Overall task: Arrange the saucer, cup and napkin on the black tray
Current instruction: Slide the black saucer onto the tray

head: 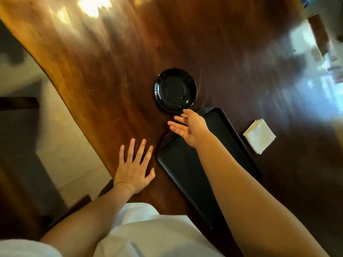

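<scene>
Though beside tray (187, 175), napkin (259, 136) apart.

A glossy black saucer (175, 90) sits upright and empty at the centre of the frame. Just below and right of it lies a long, empty black tray (187, 169), running diagonally toward the lower middle. A folded white napkin (259, 136) lies flat at the right, near the tray's edge.

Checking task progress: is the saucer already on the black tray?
No, the saucer sits on the wooden table beyond the black tray, which holds nothing.
</scene>
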Action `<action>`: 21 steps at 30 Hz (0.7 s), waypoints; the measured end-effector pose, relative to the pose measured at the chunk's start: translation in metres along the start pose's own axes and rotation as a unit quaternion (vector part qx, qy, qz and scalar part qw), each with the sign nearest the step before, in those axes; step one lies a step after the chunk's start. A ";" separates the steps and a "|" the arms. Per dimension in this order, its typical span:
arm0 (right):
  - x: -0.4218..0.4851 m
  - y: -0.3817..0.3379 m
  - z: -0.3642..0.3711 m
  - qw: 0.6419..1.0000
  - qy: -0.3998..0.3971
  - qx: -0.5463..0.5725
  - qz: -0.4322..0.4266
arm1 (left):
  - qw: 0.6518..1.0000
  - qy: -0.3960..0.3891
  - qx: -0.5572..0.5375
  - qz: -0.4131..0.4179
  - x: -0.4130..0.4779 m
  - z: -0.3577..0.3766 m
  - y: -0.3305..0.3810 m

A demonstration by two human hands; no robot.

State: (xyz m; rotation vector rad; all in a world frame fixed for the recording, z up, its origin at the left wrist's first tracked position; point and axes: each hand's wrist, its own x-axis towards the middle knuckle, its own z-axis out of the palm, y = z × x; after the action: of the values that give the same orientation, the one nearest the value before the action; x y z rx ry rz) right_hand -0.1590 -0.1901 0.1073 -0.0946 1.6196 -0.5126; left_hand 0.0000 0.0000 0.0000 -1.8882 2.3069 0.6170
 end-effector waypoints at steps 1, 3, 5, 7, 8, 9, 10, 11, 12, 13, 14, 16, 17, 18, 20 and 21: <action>0.004 -0.004 0.002 1.000 -0.001 0.024 0.014 | 1.000 0.000 -0.008 -0.002 0.000 0.000 0.001; 0.011 -0.010 0.005 0.998 0.001 0.057 0.036 | 1.000 0.002 -0.004 0.000 0.000 -0.001 0.000; 0.015 -0.010 0.013 0.994 0.014 0.097 0.047 | 1.000 0.006 0.007 0.003 -0.002 0.001 0.000; 0.021 -0.011 0.021 0.992 0.021 0.113 0.051 | 1.000 0.006 0.011 0.005 -0.001 0.005 -0.002; 0.023 -0.012 0.025 0.992 0.024 0.109 0.052 | 1.000 0.011 0.021 0.006 0.001 0.006 -0.003; 0.025 -0.013 0.029 0.993 0.033 0.101 0.053 | 1.000 0.017 0.022 0.008 0.000 0.008 -0.003; 0.028 -0.013 0.032 0.993 0.046 0.092 0.053 | 1.000 0.020 0.019 0.008 -0.001 0.008 -0.002; 0.030 -0.013 0.035 0.993 0.063 0.084 0.054 | 0.999 0.024 0.020 0.007 -0.002 0.008 -0.002; 0.031 -0.013 0.038 0.992 0.080 0.078 0.056 | 0.999 0.031 0.020 0.008 -0.002 0.009 -0.002; 0.034 -0.013 0.040 0.991 0.093 0.073 0.060 | 0.999 0.035 0.019 0.009 -0.002 0.009 -0.002; 0.036 -0.012 0.042 0.990 0.102 0.068 0.063 | 0.999 0.038 0.018 0.010 -0.002 0.010 -0.003; 0.038 -0.011 0.042 0.990 0.104 0.066 0.064 | 0.999 0.040 0.019 0.011 -0.002 0.012 -0.003; 0.038 -0.010 0.042 0.991 0.094 0.071 0.063 | 0.999 0.042 0.021 0.011 -0.002 0.013 -0.003; 0.037 -0.010 0.040 0.992 0.079 0.080 0.061 | 0.999 0.042 0.021 0.011 -0.003 0.013 -0.003; 0.035 -0.011 0.036 0.990 0.048 0.119 0.055 | 0.999 0.047 0.021 0.011 -0.003 0.014 -0.003; 0.034 -0.011 0.033 0.988 0.034 0.141 0.052 | 0.998 0.051 0.021 0.010 -0.003 0.014 -0.003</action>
State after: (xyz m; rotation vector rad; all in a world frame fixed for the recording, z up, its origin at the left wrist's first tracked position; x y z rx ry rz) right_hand -0.1340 -0.2209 0.0794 0.2197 1.5938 -0.6635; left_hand 0.0008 0.0073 -0.0130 -1.9224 2.3826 0.4813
